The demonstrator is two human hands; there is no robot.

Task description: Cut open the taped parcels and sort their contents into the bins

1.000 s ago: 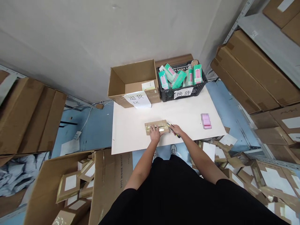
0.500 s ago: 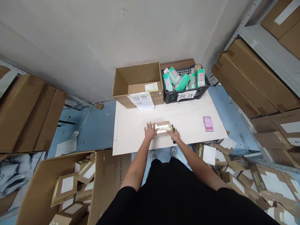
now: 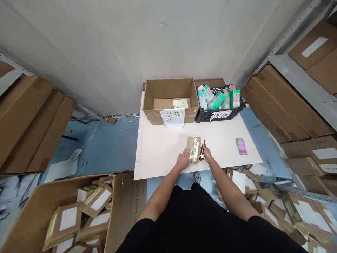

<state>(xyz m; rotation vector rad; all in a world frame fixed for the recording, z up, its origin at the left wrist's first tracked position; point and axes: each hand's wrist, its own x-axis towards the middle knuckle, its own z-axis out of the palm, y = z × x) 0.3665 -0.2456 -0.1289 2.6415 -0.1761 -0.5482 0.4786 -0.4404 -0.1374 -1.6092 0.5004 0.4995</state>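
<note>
A small taped cardboard box (image 3: 193, 146) lies on the white table (image 3: 155, 151), its long side pointing away from me. Clear shiny tape and a pale strip run along its top. At its near left side, my left hand (image 3: 183, 159) grips the edge with the fingers over the top. My right hand (image 3: 207, 153), just right of the box, is closed around a yellow and black box cutter (image 3: 202, 151). The cutter stands roughly parallel to the box's right side; whether its blade is out is too small to tell.
At the table's back are an open carton (image 3: 152, 114) with a paper sign and a black crate (image 3: 207, 118) of green-and-pink boxes (image 3: 218, 101). A blurred pink item (image 3: 241, 146) lies right. Parcels fill a large carton (image 3: 116, 207) at lower left and pile up at lower right.
The small box has turned from lying crosswise to lengthwise. My left hand has shifted to its near left side, and my right hand has come off it with the cutter. The view has shifted.
</note>
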